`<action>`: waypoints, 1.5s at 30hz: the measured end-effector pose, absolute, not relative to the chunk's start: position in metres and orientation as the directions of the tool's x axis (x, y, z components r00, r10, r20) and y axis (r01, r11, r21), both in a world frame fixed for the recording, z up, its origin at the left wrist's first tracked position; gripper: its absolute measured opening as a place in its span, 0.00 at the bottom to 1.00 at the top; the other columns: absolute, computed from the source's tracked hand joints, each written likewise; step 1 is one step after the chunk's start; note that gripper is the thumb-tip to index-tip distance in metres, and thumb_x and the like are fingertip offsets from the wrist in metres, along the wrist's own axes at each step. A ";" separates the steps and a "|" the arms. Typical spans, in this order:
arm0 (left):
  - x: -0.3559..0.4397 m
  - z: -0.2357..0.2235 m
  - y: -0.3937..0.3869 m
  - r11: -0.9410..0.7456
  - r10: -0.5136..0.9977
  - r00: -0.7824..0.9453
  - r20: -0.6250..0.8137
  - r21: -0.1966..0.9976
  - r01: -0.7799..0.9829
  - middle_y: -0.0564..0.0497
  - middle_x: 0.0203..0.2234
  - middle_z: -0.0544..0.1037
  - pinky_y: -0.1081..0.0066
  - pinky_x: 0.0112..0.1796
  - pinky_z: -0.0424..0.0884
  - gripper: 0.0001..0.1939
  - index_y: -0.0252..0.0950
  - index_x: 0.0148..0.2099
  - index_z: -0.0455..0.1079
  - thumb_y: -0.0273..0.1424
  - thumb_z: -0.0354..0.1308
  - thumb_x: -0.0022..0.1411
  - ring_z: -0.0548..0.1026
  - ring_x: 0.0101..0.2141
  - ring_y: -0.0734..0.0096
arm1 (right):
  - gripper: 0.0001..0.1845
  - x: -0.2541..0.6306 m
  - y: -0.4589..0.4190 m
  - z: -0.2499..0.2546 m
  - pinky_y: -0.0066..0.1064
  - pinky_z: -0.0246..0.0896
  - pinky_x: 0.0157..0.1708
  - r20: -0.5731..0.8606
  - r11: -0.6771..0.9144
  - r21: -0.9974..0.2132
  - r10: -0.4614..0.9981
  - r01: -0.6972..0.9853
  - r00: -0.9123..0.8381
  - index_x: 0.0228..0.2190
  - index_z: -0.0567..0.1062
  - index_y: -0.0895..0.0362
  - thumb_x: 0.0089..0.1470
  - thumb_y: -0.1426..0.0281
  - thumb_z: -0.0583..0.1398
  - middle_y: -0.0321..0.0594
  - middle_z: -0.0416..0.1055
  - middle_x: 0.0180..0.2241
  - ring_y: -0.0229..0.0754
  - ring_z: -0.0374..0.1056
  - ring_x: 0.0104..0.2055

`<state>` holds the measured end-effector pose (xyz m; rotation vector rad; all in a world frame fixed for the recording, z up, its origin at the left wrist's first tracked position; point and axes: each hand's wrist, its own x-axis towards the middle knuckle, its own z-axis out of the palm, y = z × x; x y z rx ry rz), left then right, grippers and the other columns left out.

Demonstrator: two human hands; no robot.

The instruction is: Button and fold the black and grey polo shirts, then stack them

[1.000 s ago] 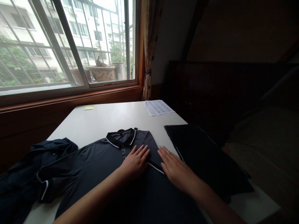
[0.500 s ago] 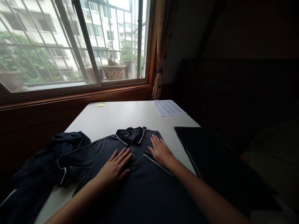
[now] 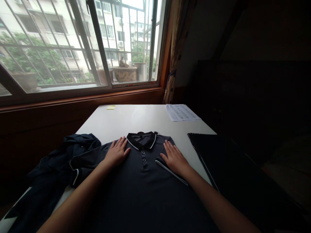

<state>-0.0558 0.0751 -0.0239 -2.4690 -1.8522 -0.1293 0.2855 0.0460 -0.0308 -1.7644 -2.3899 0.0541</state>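
A dark polo shirt (image 3: 143,184) with white piping on its collar and sleeves lies front up, its collar toward the window. My left hand (image 3: 116,151) rests flat on the shoulder left of the collar, fingers stretched out. On the other side, my right hand (image 3: 175,158) lies flat over the right sleeve (image 3: 170,169), which is folded inward onto the chest. The left sleeve (image 3: 77,166) sticks out sideways. Part of the lower shirt is lost in shadow and behind my forearms.
Crumpled dark clothing (image 3: 53,168) lies at the left of the white table (image 3: 141,118). A flat black item (image 3: 233,171) covers the right side. Printed sheets (image 3: 182,112) and a yellow sticky note (image 3: 111,107) lie toward the far edge, below a barred window (image 3: 80,45).
My left hand has slid from the chest beside the buttons up to the shoulder by the collar. My right hand stays on the folded sleeve. The whole view has shifted slightly.
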 end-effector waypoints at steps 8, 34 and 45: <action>-0.049 -0.022 0.055 -0.322 0.942 0.317 0.108 0.024 0.947 0.45 0.71 0.48 0.45 0.65 0.47 0.31 0.38 0.72 0.51 0.46 0.40 0.73 0.46 0.70 0.53 | 0.36 0.279 0.050 -0.021 0.49 0.37 0.69 0.104 0.277 -0.114 0.958 0.954 -0.266 0.67 0.57 0.66 0.66 0.56 0.45 0.52 0.45 0.70 0.52 0.41 0.72; -0.078 -0.025 0.060 -0.149 0.978 0.147 0.147 0.009 0.989 0.41 0.70 0.50 0.52 0.66 0.45 0.33 0.31 0.72 0.51 0.45 0.40 0.73 0.48 0.69 0.55 | 0.34 0.115 0.123 -0.014 0.56 0.30 0.68 0.069 0.587 -0.161 0.808 0.793 -0.585 0.69 0.52 0.48 0.67 0.50 0.43 0.33 0.37 0.72 0.54 0.33 0.73; -0.110 0.033 0.026 -0.197 0.937 0.198 0.287 -0.031 0.980 0.41 0.62 0.69 0.52 0.61 0.59 0.23 0.35 0.63 0.67 0.35 0.51 0.69 0.66 0.61 0.50 | 0.32 0.118 0.118 -0.018 0.56 0.31 0.67 0.176 0.603 -0.174 0.797 0.779 -0.577 0.67 0.58 0.47 0.66 0.51 0.47 0.38 0.45 0.71 0.56 0.40 0.72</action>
